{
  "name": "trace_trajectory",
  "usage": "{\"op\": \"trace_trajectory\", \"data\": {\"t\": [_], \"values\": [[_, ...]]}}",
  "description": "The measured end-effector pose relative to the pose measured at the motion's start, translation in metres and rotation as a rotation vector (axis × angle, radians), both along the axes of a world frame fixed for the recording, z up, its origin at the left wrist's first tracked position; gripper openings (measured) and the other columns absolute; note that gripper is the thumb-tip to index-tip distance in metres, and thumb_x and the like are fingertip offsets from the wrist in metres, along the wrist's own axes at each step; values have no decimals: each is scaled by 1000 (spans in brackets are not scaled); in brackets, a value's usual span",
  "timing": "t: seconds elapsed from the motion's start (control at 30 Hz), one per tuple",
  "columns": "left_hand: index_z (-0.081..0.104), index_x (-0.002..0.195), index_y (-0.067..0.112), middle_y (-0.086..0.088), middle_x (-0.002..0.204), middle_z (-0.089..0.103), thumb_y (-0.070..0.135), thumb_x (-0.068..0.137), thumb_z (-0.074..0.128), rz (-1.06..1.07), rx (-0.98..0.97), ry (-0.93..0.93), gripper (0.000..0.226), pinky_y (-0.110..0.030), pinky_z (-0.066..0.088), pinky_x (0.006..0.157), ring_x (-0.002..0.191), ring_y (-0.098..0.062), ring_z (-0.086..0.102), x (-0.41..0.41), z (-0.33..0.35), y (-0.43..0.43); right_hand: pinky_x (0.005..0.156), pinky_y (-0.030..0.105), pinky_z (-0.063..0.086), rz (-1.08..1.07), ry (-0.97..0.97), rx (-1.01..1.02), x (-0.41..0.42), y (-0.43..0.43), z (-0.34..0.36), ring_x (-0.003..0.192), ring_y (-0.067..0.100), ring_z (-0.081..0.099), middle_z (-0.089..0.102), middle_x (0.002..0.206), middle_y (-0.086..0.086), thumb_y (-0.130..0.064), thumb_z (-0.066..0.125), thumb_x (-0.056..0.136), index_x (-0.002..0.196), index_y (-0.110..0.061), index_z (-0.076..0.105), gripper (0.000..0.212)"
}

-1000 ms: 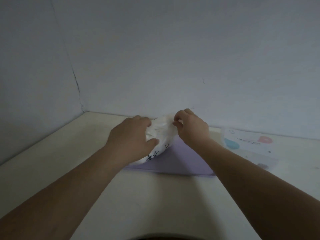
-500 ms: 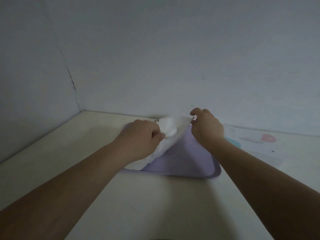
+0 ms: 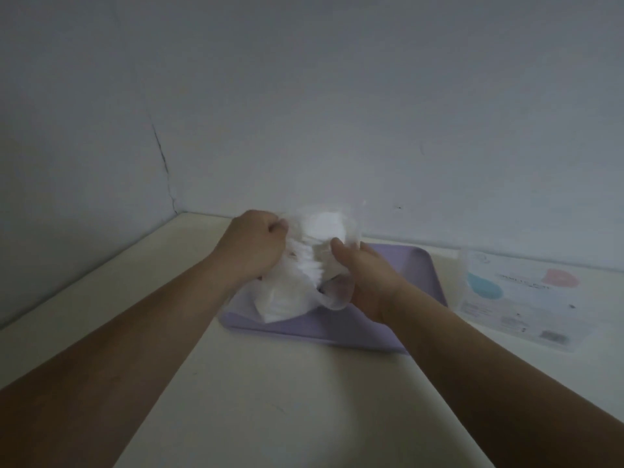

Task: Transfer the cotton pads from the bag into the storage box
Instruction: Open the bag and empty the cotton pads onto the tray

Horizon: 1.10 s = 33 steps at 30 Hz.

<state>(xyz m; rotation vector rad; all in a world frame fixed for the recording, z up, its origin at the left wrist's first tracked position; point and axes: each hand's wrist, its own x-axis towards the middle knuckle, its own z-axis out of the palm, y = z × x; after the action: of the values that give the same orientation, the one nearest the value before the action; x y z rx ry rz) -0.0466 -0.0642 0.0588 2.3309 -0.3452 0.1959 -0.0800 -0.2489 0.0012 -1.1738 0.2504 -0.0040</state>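
A clear plastic bag (image 3: 341, 292) full of white cotton pads (image 3: 322, 224) is held upright over a lilac tray (image 3: 401, 285). My left hand (image 3: 253, 248) grips the bag's left side with curled fingers. My right hand (image 3: 364, 271) holds the bag's right side, thumb pressed on its front. The stack of pads shows through the plastic from the top of the bag down to the tray. A clear storage box (image 3: 520, 295) with pink and blue printed shapes lies flat to the right of the tray.
Everything rests on a cream table (image 3: 270, 400) set into a corner of pale walls. A dark crack (image 3: 162, 163) runs down the wall corner at the left. The storage box lies close to the back wall.
The bag has been lifted and turned upright between both hands. My right hand dropped from the bag's top corner to its right side. The view has shifted left, showing more tray and box.
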Motion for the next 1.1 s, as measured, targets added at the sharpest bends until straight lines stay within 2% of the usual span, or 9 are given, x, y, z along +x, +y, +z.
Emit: {"op": "trace_trajectory", "data": {"t": [0.1,0.2,0.3,0.4,0.6,0.73,0.83,1.0,1.1], "values": [[67,83,-1,-20,80,70,30,106,48,16,43,-33,43,-32,50,54,68,-31,65,2,7,16,95,44,56,-162,-5,-547,10,10,-3,113,32,66,63,136,17,-31,78,85,138,-5,57,62],[66,80,0,-20,81,70,31,106,47,34,83,1,44,-37,52,65,77,-34,67,3,-5,28,99,38,51,-384,-319,-1142,8,17,2,112,28,61,53,128,7,-26,82,80,124,-12,63,50],[66,79,2,-16,81,71,33,105,47,32,18,18,44,-37,50,65,75,-32,66,9,-14,29,102,32,47,83,-243,-1239,4,29,13,126,25,58,57,138,4,-42,82,80,138,-20,58,67],[60,77,7,-10,77,67,32,106,46,-9,72,-1,41,-33,40,61,71,-25,59,10,-13,22,114,41,41,219,-254,-1558,14,41,15,143,30,40,42,152,4,-50,80,78,157,-28,37,92],[57,77,13,0,72,60,31,107,48,-78,136,-34,36,-30,38,60,74,-23,57,15,-20,24,123,42,20,649,-168,-1773,40,42,23,147,34,18,32,148,11,-33,81,76,160,-27,18,105],[74,103,31,14,108,71,58,97,55,-138,86,10,33,-28,48,93,105,-10,64,13,-30,30,103,35,42,508,-289,-1817,41,53,22,115,25,57,61,93,-2,-28,66,90,99,-22,59,13],[67,112,53,11,134,64,65,94,46,-38,13,76,30,-35,41,111,129,-17,56,18,-37,36,77,35,47,357,-324,-1599,42,45,16,100,33,69,76,96,16,-20,66,93,88,-4,72,18],[62,110,20,-3,110,68,49,90,62,134,19,296,35,-42,56,91,100,-27,67,32,-58,45,58,30,40,-22,-377,-1130,43,16,16,63,14,54,57,61,-9,-20,76,85,61,-23,50,36],[65,92,14,-8,91,69,35,96,61,166,21,200,22,-36,51,70,88,-31,67,44,-63,39,57,32,43,-166,-402,-1320,35,-8,24,63,23,57,60,65,0,-22,74,84,64,-19,52,29]]}}
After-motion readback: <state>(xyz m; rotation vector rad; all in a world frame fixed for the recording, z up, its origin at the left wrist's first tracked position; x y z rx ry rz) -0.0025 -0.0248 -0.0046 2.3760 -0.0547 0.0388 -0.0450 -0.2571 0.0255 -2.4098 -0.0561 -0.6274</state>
